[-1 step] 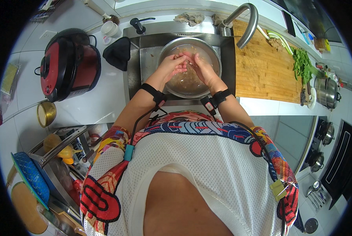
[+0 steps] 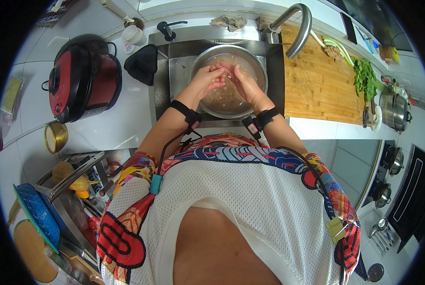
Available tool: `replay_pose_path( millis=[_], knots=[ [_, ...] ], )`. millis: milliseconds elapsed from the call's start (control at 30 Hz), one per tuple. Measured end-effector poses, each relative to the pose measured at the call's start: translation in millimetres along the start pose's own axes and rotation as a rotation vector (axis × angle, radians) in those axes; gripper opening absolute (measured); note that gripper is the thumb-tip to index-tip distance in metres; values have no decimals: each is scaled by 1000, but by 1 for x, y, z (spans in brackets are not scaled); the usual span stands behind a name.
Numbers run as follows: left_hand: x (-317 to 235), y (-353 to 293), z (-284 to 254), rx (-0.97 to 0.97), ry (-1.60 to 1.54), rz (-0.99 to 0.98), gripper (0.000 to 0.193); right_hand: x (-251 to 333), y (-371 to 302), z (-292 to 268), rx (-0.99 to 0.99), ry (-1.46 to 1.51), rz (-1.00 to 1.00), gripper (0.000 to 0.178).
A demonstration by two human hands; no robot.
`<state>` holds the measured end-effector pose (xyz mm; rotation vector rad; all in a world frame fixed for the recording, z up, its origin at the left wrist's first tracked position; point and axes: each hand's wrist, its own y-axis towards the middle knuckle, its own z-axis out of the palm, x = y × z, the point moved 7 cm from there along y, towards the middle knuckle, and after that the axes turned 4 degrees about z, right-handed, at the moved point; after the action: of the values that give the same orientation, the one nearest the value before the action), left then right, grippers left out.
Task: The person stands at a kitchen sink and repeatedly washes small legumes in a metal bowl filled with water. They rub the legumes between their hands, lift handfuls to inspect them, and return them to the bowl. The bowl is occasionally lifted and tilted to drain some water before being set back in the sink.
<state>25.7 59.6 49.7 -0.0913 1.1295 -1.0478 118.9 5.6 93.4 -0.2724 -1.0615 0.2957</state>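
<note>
A round steel basin [image 2: 262,76] stands in the sink [image 2: 178,71]. It holds cloudy brownish water with many small pale pieces [image 2: 222,99], too small to name. Both hands meet above this water. My left hand [image 2: 206,80] has its fingers curled and its thumb pressed toward them; whatever may be in that pinch is too small to make out. Cupped beside it, my right hand [image 2: 245,85] has its fingers stretched toward the left fingertips and its thumb apart. Each wrist wears a black strap with a small device.
The curved faucet [image 2: 300,33] hangs right of the basin, beside a wooden board [image 2: 324,85] with leafy greens [image 2: 364,78]. Left of the sink are a black cloth [image 2: 141,65], a red electric cooker [image 2: 86,80] and a soap pump [image 2: 166,31]. A crumpled rag [image 2: 229,22] lies behind.
</note>
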Motion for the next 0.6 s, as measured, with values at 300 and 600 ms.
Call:
replay_pose_path(
  millis=[300,600],
  knots=[
    [-2,-2,4,14,198,58,16,-1,0,1,16,169,10,74],
    [-1,-1,6,9,251,40,11,-3,6,5,40,-161,-64,74]
  ],
)
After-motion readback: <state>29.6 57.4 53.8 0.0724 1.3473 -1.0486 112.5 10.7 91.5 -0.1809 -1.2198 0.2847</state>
